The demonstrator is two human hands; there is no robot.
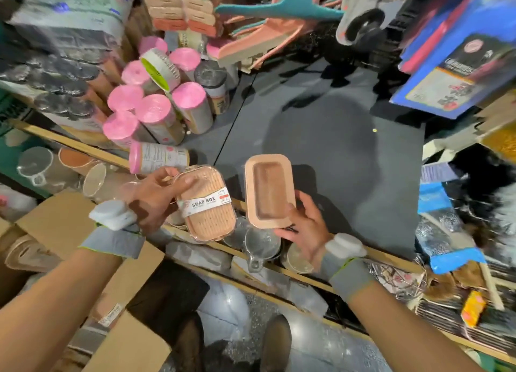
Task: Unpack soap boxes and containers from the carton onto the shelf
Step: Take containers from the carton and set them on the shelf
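My left hand (152, 198) grips a wrapped peach soap box (206, 207) with a white "SOAP BOX" band, held over the front edge of the grey shelf (321, 148). To its right, my right hand (304, 226) holds a second peach soap box (268, 190) by its lower end, its recessed underside facing me. Both boxes are in the air, close side by side. The open cardboard carton (64, 221) stands at the lower left, under my left forearm.
Pink-lidded canisters (156, 112) crowd the shelf's left part, one lying on its side near my left hand. Clear cups and jars (259, 243) fill the level below. Blue boxes (458, 73) and packaged goods stand at the right. My shoes are on the floor below.
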